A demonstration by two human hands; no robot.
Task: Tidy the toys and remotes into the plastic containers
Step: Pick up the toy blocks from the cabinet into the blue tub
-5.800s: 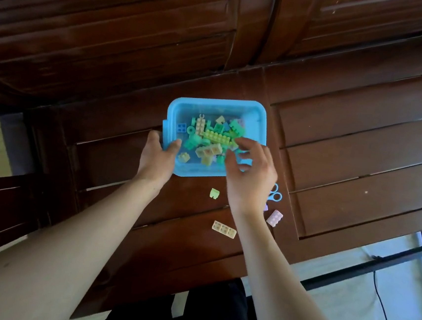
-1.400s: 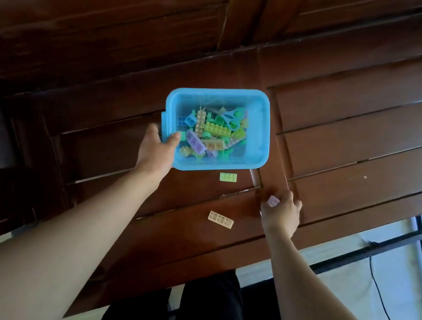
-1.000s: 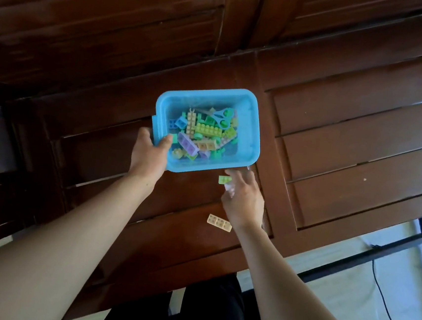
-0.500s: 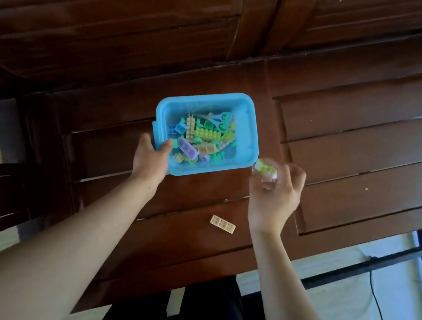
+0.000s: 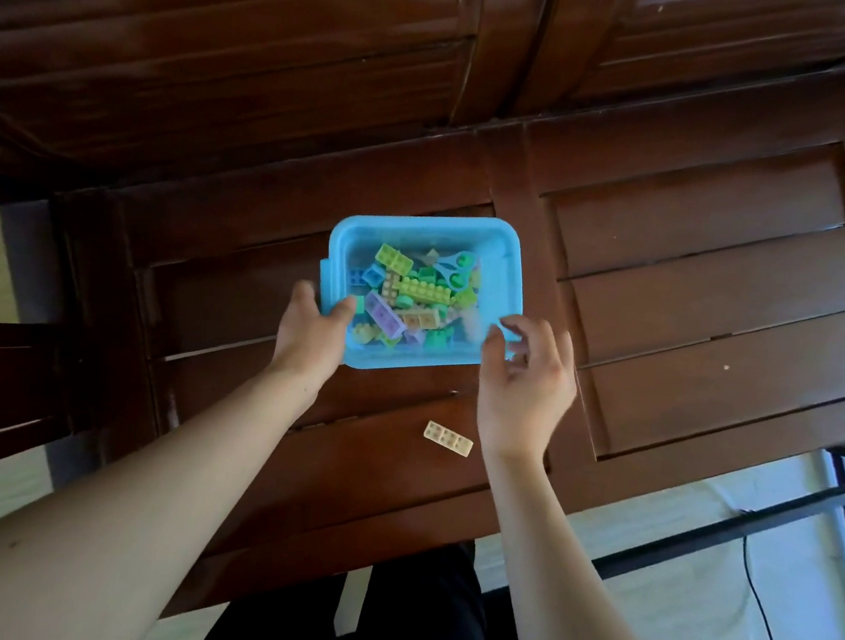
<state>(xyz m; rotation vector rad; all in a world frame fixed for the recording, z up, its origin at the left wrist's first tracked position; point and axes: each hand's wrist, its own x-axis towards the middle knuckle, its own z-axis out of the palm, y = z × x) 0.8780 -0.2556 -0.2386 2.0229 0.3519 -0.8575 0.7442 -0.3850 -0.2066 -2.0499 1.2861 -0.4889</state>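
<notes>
Left hand (image 5: 307, 339) grips blue container (image 5: 422, 222) corner; right hand (image 5: 525, 381) loose-fingered; 1 beige brick (image 5: 448, 438) (long axis left-right) on table (image 5: 719, 322).

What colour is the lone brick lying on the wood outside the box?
The brick is pale cream, best seen in the head view.

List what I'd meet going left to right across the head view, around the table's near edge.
left hand, gripping the rim of the blue container → beige brick lying on the wooden table → right hand → black cable on the floor. The container spans both hands, so it is left unplaced.
</notes>
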